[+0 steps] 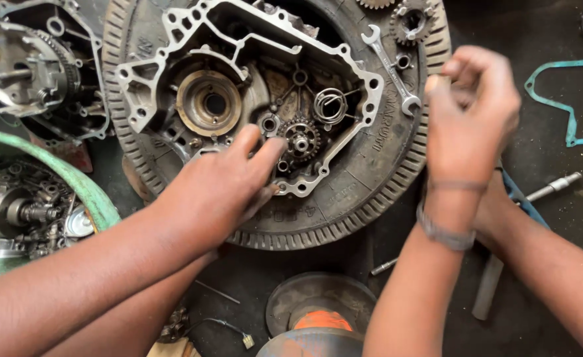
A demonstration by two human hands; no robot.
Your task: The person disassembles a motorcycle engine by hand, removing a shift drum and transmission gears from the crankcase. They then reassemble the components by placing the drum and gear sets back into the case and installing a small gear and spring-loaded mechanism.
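Observation:
An aluminium engine case half [238, 39] lies open-side up on a black tyre [384, 172]. My left hand [222, 188] reaches in from the lower left, its fingers spread and their tips resting by a small toothed gear [301, 139] in the case. A coil spring [331, 104] sits just right of that gear. My right hand [470, 112], with a band at the wrist, hovers over the tyre's right rim, fingers bunched together and blurred; whether they hold anything is hidden. A double-ended spanner [390, 66] lies on the tyre to the left of that hand.
A green basin [96, 198] of oily parts stands at the left, and another engine assembly [34, 73] at the top left. A teal gasket [569, 99] and a metal shaft [555, 185] lie on the dark floor at the right. Gears [410, 23] rest on the tyre's top.

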